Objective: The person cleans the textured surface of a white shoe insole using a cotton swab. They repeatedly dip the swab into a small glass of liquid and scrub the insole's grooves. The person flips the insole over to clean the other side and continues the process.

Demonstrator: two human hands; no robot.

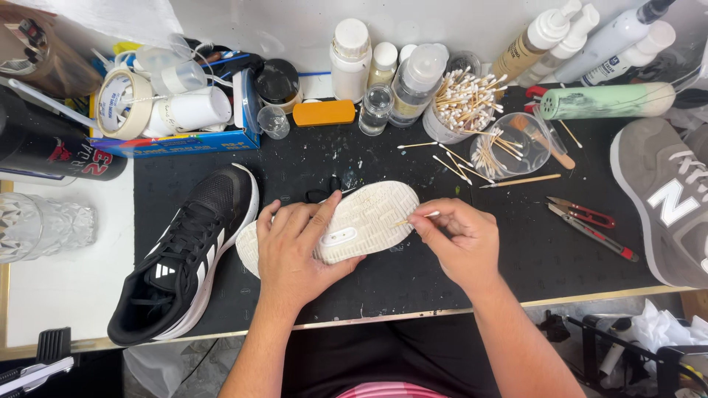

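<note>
Sole-up white shoe [365, 217] at mat centre, mid-cleaning by the look: tread pale overall, heel end hidden under palm. Matching black shoe [188, 258] just left, upright, apparently untouched. Left hand [295, 247] clamped over sole, fingers spread. Right hand [461, 239] pinching cotton swab [414, 218], tip touching toe-end edge.

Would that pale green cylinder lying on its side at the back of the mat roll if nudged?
Probably: the pale green cylinder lies on its side, round and smooth. The red-tipped tool near its left end might check it. It looks light, perhaps foam, though that is unclear.
</note>
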